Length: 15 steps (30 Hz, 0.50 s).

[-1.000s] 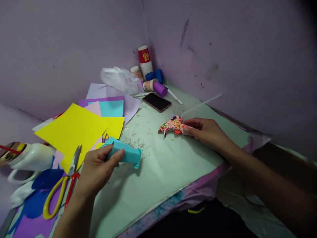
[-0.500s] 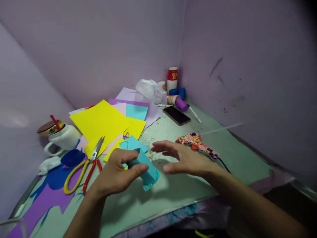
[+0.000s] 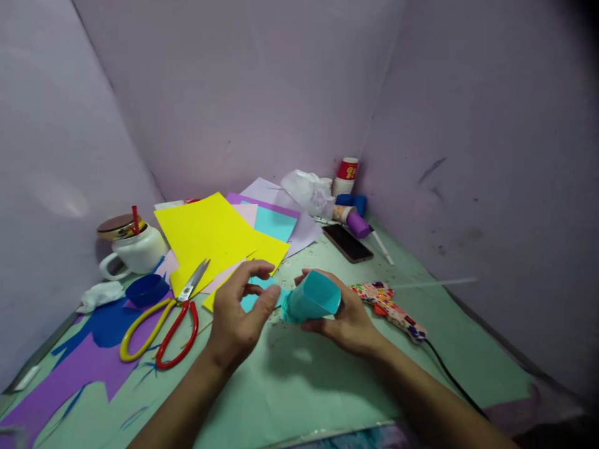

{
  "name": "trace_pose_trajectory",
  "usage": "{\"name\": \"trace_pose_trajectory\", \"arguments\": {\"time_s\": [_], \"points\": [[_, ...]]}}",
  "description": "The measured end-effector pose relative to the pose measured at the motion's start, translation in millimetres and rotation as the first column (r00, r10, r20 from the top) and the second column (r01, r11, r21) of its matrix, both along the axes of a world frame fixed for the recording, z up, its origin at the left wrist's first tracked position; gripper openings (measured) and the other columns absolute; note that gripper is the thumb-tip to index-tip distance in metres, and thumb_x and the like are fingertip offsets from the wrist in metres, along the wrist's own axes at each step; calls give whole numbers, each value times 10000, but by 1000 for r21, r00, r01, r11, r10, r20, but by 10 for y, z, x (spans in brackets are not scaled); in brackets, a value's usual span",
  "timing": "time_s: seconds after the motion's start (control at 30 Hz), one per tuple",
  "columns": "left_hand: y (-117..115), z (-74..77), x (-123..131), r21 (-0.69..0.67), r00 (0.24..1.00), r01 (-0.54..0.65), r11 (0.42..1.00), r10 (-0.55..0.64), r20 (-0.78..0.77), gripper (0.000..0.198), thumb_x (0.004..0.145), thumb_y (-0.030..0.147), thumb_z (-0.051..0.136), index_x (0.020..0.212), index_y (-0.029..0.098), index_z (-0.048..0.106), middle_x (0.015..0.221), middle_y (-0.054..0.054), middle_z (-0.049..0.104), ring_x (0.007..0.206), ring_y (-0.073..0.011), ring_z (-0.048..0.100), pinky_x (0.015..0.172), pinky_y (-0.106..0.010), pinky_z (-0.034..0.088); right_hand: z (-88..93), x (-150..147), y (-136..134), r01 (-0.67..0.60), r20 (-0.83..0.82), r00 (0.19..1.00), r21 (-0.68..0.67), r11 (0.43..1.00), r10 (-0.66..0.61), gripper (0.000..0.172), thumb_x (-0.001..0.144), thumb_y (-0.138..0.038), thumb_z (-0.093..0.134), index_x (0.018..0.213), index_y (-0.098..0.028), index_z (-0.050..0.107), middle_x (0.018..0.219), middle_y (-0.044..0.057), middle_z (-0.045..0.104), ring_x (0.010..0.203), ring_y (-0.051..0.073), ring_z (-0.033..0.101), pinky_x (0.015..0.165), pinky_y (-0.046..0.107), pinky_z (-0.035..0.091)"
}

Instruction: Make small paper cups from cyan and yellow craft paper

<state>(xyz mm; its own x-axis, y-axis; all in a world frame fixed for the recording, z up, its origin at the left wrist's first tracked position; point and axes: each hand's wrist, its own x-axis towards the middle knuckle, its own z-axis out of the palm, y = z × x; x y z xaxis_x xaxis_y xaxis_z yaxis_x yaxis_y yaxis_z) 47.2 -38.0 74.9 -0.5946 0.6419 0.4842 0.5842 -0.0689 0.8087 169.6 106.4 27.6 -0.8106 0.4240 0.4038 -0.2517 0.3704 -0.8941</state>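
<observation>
My right hand (image 3: 344,318) grips a small turquoise paper tube (image 3: 314,295) from its right side. The tube's hollow end faces toward me and to the right, and its other end looks crumpled or folded in. To its left, my left hand (image 3: 243,308) holds nothing, with thumb and fingers apart and curved close to the tube's folded end. Behind the hands a flat turquoise paper piece (image 3: 255,299) lies on the table. Scissors (image 3: 185,305) with one yellow and one red handle rest open to the left of my left hand.
Yellow sheets (image 3: 206,231) and other coloured paper lie at the back. A white mug (image 3: 143,249) stands left, near purple scraps (image 3: 70,386). On the right are a phone (image 3: 349,242) and a patterned glue gun (image 3: 390,308) with a clear stick and black cord. Paper cups (image 3: 347,171) stand in the corner.
The turquoise tube has passed from my left hand to my right and turned, its open end now toward me. My left hand has let go. The camera view has shifted slightly.
</observation>
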Motion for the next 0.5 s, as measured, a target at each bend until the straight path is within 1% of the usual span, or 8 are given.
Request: {"name": "trace_pose_trajectory", "arguments": {"time_s": [0.07, 0.1, 0.17, 0.23, 0.3, 0.33, 0.4, 0.5], "points": [[59, -35, 22, -74, 998, 50, 996, -48, 33, 297, 726, 316, 643, 989, 181, 616, 1007, -51, 656, 879, -169, 622, 712, -264, 534, -10, -4, 13, 37, -11, 999, 29, 999, -36, 607, 632, -290, 811, 1174, -230, 544, 1167, 92, 631, 1061, 271, 605, 926, 420, 470], [80, -49, 25, -86, 998, 45, 995, -42, 36, 309, 709, 321, 656, 982, 180, 625, 993, -48, 666, 859, -169, 629, 711, -267, 535, -1, -5, 32, 71, 0, 997, 42, 997, -71, 589, 629, -278, 808, 1158, -225, 554, 1158, 92, 636, 1063, 272, 602, 938, 427, 461], [96, -63, -8, -93, 998, -24, 995, 30, 63, 275, 742, 347, 623, 957, 176, 631, 968, -50, 675, 867, -169, 631, 740, -275, 528, 50, 0, 110, 168, 53, 984, 37, 985, -170, 628, 594, -268, 822, 1160, -222, 555, 1169, 94, 631, 1090, 283, 586, 967, 447, 437], [81, -67, -100, -83, 985, -129, 988, 137, 105, 255, 797, 380, 559, 923, 169, 627, 945, -59, 678, 865, -169, 631, 747, -281, 520, 139, 17, 239, 237, 110, 967, -51, 970, -230, 737, 552, -287, 839, 1212, -222, 519, 1204, 104, 612, 1109, 295, 576, 965, 456, 439], [62, -78, -222, -85, 964, -206, 975, 217, 154, 260, 796, 395, 558, 889, 162, 623, 901, -64, 683, 807, -168, 635, 708, -282, 519, 238, 40, 370, 231, 140, 968, -164, 959, -209, 818, 530, -296, 843, 1259, -221, 478, 1208, 112, 607, 1095, 291, 589, 932, 437, 469], [59, -91, -275, -92, 956, -223, 970, 237, 175, 259, 780, 395, 578, 878, 160, 624, 876, -64, 686, 778, -168, 637, 683, -280, 519, 277, 48, 417, 216, 145, 971, -195, 957, -189, 819, 529, -282, 842, 1260, -222, 476, 1194, 109, 615, 1075, 283, 601, 913, 422, 483], [71, -134, -329, -111, 952, -209, 972, 228, 203, 251, 739, 389, 618, 855, 167, 634, 848, -57, 692, 754, -172, 641, 659, -277, 522, 314, 47, 444, 205, 156, 971, -157, 966, -180, 736, 527, -234, 842, 1194, -228, 531, 1141, 83, 641, 1035, 265, 618, 886, 393, 497], [118, -209, -243, -160, 973, -98, 982, 128, 191, 255, 702, 377, 636, 882, 196, 649, 892, -45, 695, 773, -182, 649, 687, -298, 535, 251, -11, 328, 209, 153, 966, 2, 978, -207, 582, 555, -161, 818, 1090, -236, 604, 1089, 43, 665, 998, 241, 624, 879, 362, 493]]}}
